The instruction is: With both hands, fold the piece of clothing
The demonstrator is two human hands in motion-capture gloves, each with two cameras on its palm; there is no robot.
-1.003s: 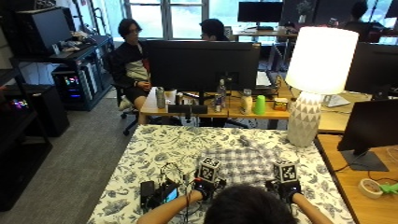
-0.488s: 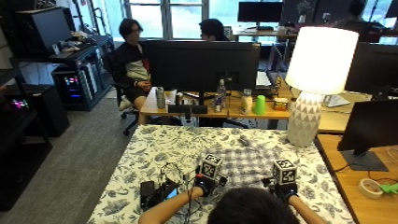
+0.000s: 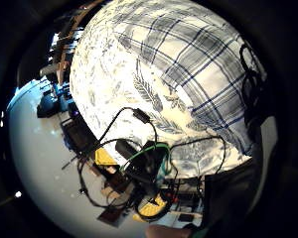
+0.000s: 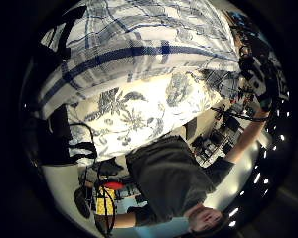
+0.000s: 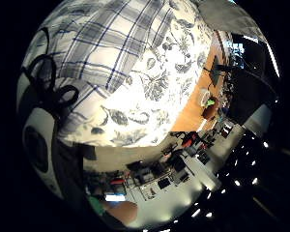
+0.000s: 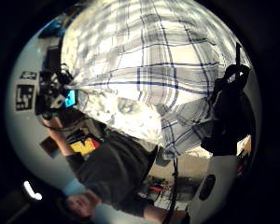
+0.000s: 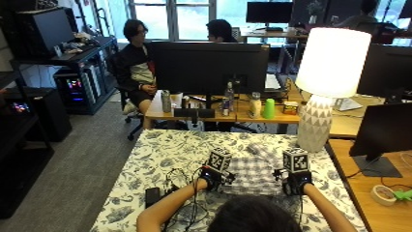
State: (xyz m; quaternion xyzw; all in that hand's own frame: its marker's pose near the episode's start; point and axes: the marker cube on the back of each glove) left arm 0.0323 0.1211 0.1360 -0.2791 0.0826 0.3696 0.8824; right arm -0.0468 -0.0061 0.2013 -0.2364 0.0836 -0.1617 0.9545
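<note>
A blue-and-white plaid garment lies on the floral tablecloth in front of me. My left hand is at its near left corner and my right hand at its near right corner, and each grips the cloth's edge. The left thumb side palm view shows the plaid cloth raised a little off the tablecloth along a folded edge. The plaid cloth also fills much of the right thumb side palm view. Both hands' fingers are mostly hidden under the gloves.
A tall white lamp stands at the table's far right corner. Black cables and a small black device lie left of my left hand. A wooden desk with a monitor adjoins on the right.
Both hands have moved a little farther from me along the table, taking the garment's near edge with them.
</note>
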